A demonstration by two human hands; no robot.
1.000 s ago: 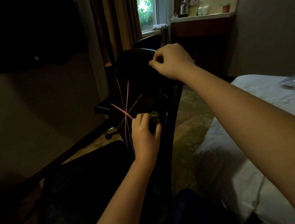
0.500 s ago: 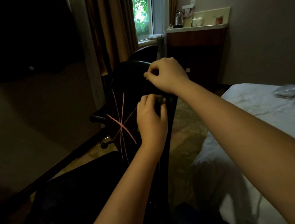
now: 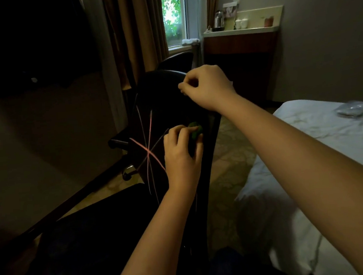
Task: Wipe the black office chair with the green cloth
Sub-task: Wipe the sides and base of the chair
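Observation:
The black office chair (image 3: 162, 99) stands in front of me, its backrest marked with thin pink lines that cross. My left hand (image 3: 181, 150) grips a bunched green cloth (image 3: 195, 130) and presses it against the middle of the backrest, near its right edge. Only a small green part of the cloth shows past my fingers. My right hand (image 3: 204, 86) is curled over the top edge of the backrest and holds it.
A bed with white sheets (image 3: 307, 149) lies close on the right, with small packets near its far end. A wooden counter (image 3: 240, 43) with a kettle and cups stands behind the chair by the window. Curtains (image 3: 135, 32) hang at the back. Patterned floor shows between chair and bed.
My left hand with the cloth went up the backrest toward my right hand, then came back down to the middle. My right hand kept its hold on the top edge.

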